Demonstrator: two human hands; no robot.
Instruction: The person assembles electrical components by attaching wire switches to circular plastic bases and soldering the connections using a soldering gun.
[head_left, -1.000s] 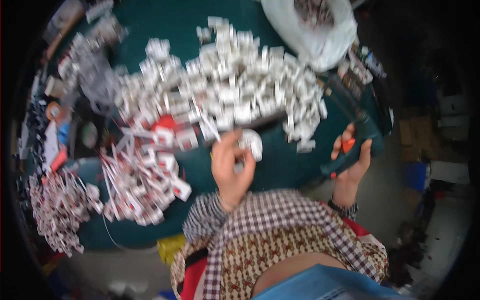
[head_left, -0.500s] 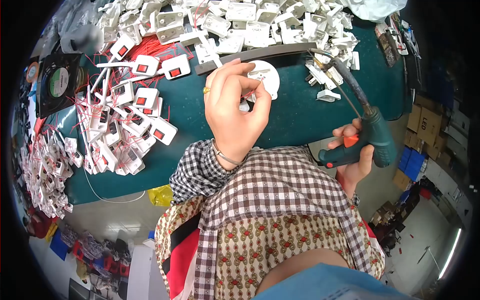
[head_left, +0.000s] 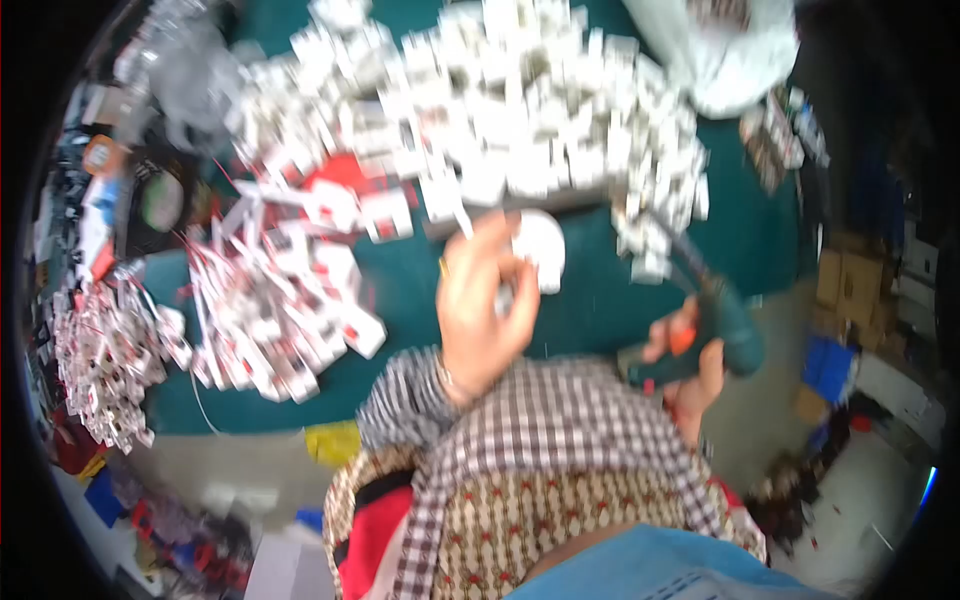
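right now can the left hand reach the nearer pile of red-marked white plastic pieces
Probably yes: only bare green tabletop seems to separate the left hand from that red-marked white pile.

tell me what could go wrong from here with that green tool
If the green tool in the right hand is hot, its dark rod, which appears close to loose white parts, might scorch them. The left hand is at the round white piece, so it could get burned if the rod swings over.

Grn soldering gun (head_left: 736, 332), tip up-left, wht disc (head_left: 543, 250) at L fingers (head_left: 484, 246)
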